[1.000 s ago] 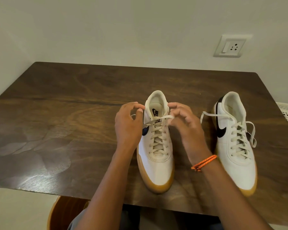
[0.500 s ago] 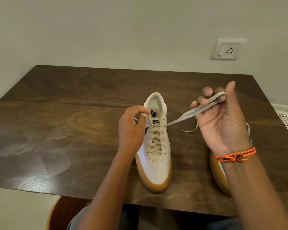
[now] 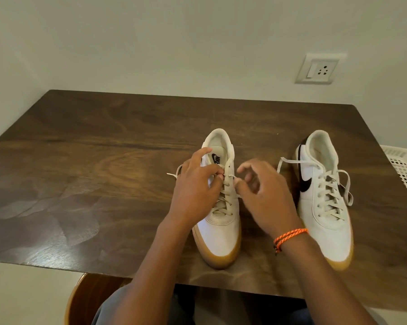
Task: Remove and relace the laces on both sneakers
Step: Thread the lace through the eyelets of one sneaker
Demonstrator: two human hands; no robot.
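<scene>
Two white sneakers with gum-coloured soles stand on a dark wooden desk (image 3: 80, 160), toes pointing toward the near edge. The left sneaker (image 3: 220, 233) sits near the middle of the desk, directly in front of the person; the right sneaker (image 3: 324, 202), with a dark swoosh on its side, stands beside it, apart, toward the desk's right edge.

The left hand (image 3: 194, 191) lies over the left side of the left sneaker's lacing, its fingers curled in a narrow grip that pinches the lace (image 3: 226, 198) at the upper eyelets. A loose end of that lace sticks out to the left of the hand, just above the desk. The right hand (image 3: 266, 193) hovers just to the right of the same sneaker, blurred, its fingers loosely curled toward the upper eyelets; I cannot tell whether its grip has hold of the lace or is only near it. An orange braided bracelet (image 3: 289, 238) circles the right wrist.

The right sneaker's own laces (image 3: 327, 191) are threaded through all the eyelets, untied, with one end trailing left across the desk and the other looping down its right side.

On the far wall is a white switch and socket plate (image 3: 318, 69). A white plastic basket (image 3: 406, 170) shows at the right edge, beyond the desk. The curved wooden rim of a chair (image 3: 80, 301) shows below the near edge.
</scene>
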